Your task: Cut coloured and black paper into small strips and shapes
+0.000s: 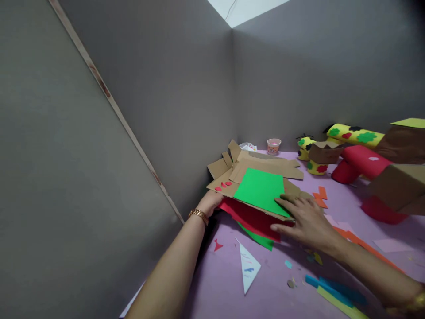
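Observation:
A stack of brown cardboard pieces (265,166) lies near the wall corner on a purple table (219,283), with a green paper sheet (260,190) on top and red paper (252,219) and more green paper under it. My left hand (209,203), with a gold bracelet on the wrist, grips the stack's left edge from below. My right hand (307,219) rests flat on the stack's right side, fingers spread over the green sheet's corner and the red paper.
Grey partition walls close in the left and back. A small pink cup (274,145) stands at the back. Decorated yellow tubes (355,134), red rolls (365,161) and cardboard shapes fill the right. A white paper triangle (248,266), orange and blue strips and scraps lie in front.

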The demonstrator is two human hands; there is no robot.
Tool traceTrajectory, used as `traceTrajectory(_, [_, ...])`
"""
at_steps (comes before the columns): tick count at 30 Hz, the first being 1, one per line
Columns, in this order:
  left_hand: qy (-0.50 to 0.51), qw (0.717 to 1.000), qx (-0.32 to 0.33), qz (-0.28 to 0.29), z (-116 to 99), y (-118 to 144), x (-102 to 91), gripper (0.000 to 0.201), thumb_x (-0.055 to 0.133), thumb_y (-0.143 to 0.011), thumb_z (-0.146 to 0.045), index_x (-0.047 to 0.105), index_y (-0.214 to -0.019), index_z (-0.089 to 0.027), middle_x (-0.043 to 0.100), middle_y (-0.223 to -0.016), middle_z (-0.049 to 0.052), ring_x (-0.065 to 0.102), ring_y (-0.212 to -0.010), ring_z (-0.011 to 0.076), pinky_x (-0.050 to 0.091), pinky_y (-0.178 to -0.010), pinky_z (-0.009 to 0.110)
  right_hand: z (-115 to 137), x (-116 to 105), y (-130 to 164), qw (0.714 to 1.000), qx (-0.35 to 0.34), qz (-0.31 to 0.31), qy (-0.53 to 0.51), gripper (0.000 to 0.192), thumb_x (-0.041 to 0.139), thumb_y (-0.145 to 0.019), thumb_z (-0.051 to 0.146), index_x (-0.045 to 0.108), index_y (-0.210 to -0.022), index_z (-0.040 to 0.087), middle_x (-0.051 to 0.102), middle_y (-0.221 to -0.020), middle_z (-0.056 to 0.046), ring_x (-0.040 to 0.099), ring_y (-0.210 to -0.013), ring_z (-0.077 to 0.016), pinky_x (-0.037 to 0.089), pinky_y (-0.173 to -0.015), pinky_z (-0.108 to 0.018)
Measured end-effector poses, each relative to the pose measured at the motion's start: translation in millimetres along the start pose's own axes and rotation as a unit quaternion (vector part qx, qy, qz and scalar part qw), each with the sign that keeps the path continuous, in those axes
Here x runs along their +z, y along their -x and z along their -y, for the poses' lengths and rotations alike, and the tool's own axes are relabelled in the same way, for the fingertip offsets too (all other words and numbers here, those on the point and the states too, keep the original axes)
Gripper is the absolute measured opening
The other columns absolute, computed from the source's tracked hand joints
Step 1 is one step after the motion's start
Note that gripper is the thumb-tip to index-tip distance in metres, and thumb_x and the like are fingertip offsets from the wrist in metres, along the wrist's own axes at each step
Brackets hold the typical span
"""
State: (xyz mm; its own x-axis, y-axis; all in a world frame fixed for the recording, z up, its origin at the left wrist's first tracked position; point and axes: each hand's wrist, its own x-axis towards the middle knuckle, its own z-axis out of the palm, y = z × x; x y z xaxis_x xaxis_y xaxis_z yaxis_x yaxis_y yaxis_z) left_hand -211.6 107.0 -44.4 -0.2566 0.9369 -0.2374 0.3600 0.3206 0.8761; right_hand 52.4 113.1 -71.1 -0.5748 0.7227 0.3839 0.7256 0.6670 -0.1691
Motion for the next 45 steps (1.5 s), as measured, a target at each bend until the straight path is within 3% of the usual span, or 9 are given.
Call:
traceTrajectory(4, [0.072, 0.994, -0.071, 0.044, -11, -9, -0.1, 0.031, 0.055, -0.088, -0.031, 0.054, -0.116, -0.017, 0.058, -0.116, 0.008, 0.06, -0.095, 0.0217, 0.052, -0.079, 0.042, 43, -19, -6, 0.997, -0.057, -0.007, 0.056, 0.071, 0.063, -0.072, 0.055, 0.052, -0.128, 0.014, 0.051, -0.134, -0.023, 0.035, -0.126, -0.0442, 0.02, -0.098, -0.064])
traceTrajectory(8, [0.12, 0.988, -0.078, 0.059, -21, -13, -4.6, 0.032, 0.055, -0.088, -0.03, 0.053, -0.116, -0.017, 0.057, -0.117, 0.008, 0.06, -0.096, 0.022, 0.051, -0.079, 0.043, 75, -25, -25, 0.991, -0.011, 0.014, 0.133, 0.083, 0.064, -0.074, 0.047, 0.031, -0.141, 0.012, 0.047, -0.137, -0.025, 0.04, -0.123, -0.0446, 0.027, -0.096, -0.061])
traceTrajectory(11, [0.138, 0.987, -0.051, 0.059, -27, -9, -8.2, 0.031, 0.055, -0.088, -0.03, 0.054, -0.116, -0.017, 0.057, -0.117, 0.008, 0.06, -0.096, 0.0219, 0.051, -0.079, 0.042, 76, -27, -43, 0.989, 0.027, 0.034, 0.142, 0.054, 0.055, -0.08, 0.014, 0.044, -0.132, 0.009, 0.067, -0.11, -0.023, 0.066, -0.09, -0.0366, 0.048, -0.07, -0.045])
traceTrajectory(15, [0.126, 0.99, 0.014, 0.055, -25, 1, -20.0, 0.031, 0.046, -0.092, -0.036, 0.056, -0.113, -0.016, 0.062, -0.111, 0.009, 0.063, -0.093, 0.0198, 0.052, -0.078, 0.038, 59, -41, -61, 0.985, 0.049, 0.047, 0.155, 0.034, 0.048, -0.076, 0.001, 0.066, -0.101, 0.016, 0.074, -0.087, -0.014, 0.07, -0.068, -0.0303, 0.041, -0.047, -0.031])
traceTrajectory(18, [0.054, 0.997, 0.055, 0.016, -14, 6, -29.2, 0.038, 0.03, -0.096, -0.037, 0.056, -0.112, -0.014, 0.064, -0.111, 0.012, 0.063, -0.096, 0.0185, 0.051, -0.082, 0.033, 48, -53, -72, 0.984, 0.063, 0.037, 0.165, 0.035, 0.049, -0.077, 0.007, 0.067, -0.103, 0.021, 0.075, -0.087, -0.012, 0.069, -0.071, -0.0313, 0.037, -0.046, -0.03])
traceTrajectory(21, [-0.075, 0.993, 0.087, -0.007, -2, 8, -24.4, 0.03, 0.046, -0.092, -0.034, 0.056, -0.112, -0.015, 0.06, -0.115, 0.01, 0.06, -0.099, 0.0216, 0.049, -0.084, 0.041, 40, -63, -81, 0.982, 0.074, 0.027, 0.17, 0.034, 0.05, -0.077, 0.011, 0.068, -0.104, 0.023, 0.075, -0.081, -0.011, 0.069, -0.074, -0.0315, 0.034, -0.047, -0.03])
traceTrajectory(29, [-0.348, 0.925, 0.147, 0.04, -14, 8, 47.3, 0.03, 0.055, -0.088, -0.03, 0.055, -0.116, -0.019, 0.056, -0.121, 0.009, 0.058, -0.101, 0.0228, 0.049, -0.084, 0.044, 29, -75, -91, 0.984, 0.052, 0.032, 0.166, 0.029, 0.049, -0.081, 0.022, 0.07, -0.1, 0.026, 0.077, -0.081, -0.006, 0.069, -0.073, -0.0271, 0.032, -0.049, -0.029])
traceTrajectory(35, [-0.436, 0.899, 0.044, -0.021, -1, -8, 10.5, 0.031, 0.055, -0.088, -0.03, 0.054, -0.116, -0.018, 0.057, -0.119, 0.008, 0.059, -0.099, 0.0226, 0.05, -0.082, 0.044, 28, -71, -88, 0.987, 0.055, 0.034, 0.146, 0.03, 0.049, -0.081, 0.02, 0.071, -0.1, 0.026, 0.076, -0.09, -0.006, 0.067, -0.079, -0.0275, 0.033, -0.05, -0.028])
traceTrajectory(45, [-0.214, 0.975, 0.029, 0.041, -6, -2, -9.5, 0.029, 0.054, -0.088, -0.032, 0.056, -0.112, -0.016, 0.06, -0.113, 0.007, 0.06, -0.095, 0.0225, 0.051, -0.079, 0.042, 37, -68, -84, 0.988, 0.052, 0.059, 0.135, 0.029, 0.049, -0.084, 0.015, 0.071, -0.099, 0.025, 0.076, -0.087, -0.007, 0.068, -0.079, -0.0274, 0.037, -0.05, -0.029])
